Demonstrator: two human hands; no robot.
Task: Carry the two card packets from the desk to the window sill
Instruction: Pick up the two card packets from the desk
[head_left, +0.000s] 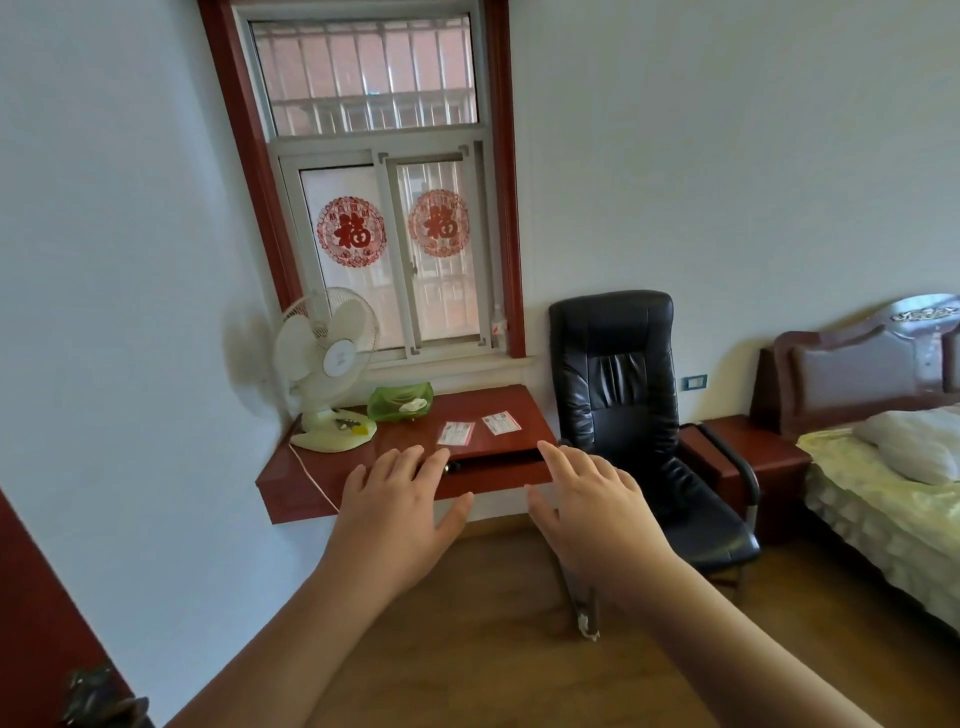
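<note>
1. Two card packets lie flat on the red desk (332, 478) under the window: the left packet (456, 433) and the right packet (501, 423), near each other but not touching, both toward the right half of the top and in front of the window sill (452, 364).
2. Each packet is a small rectangle with red trim. The left packet's long axis seems to run roughly front to back with a slight tilt; the right packet's runs more left to right, turned at an angle so one corner points toward the desk's front edge. The print is too small to read.
3. The left hand (400, 509) and the right hand (597, 509) are both stretched forward, palms down, fingers spread and slack, holding nothing. They hover short of the desk's front edge, apart from the packets.
4. Likely trouble: thin packets flat on a glossy top give the fingertips little edge to catch, so a packet may slide rather than lift, possibly off the right end of the desk.
5. The sill looks narrow, so a packet set carelessly could slip back onto the desk.
6. Around them, a green dish (400, 401) and a white fan (327, 364) stand to the left; a black chair (618, 374) stands just beside the desk's right end, and a reaching arm could brush it.
</note>
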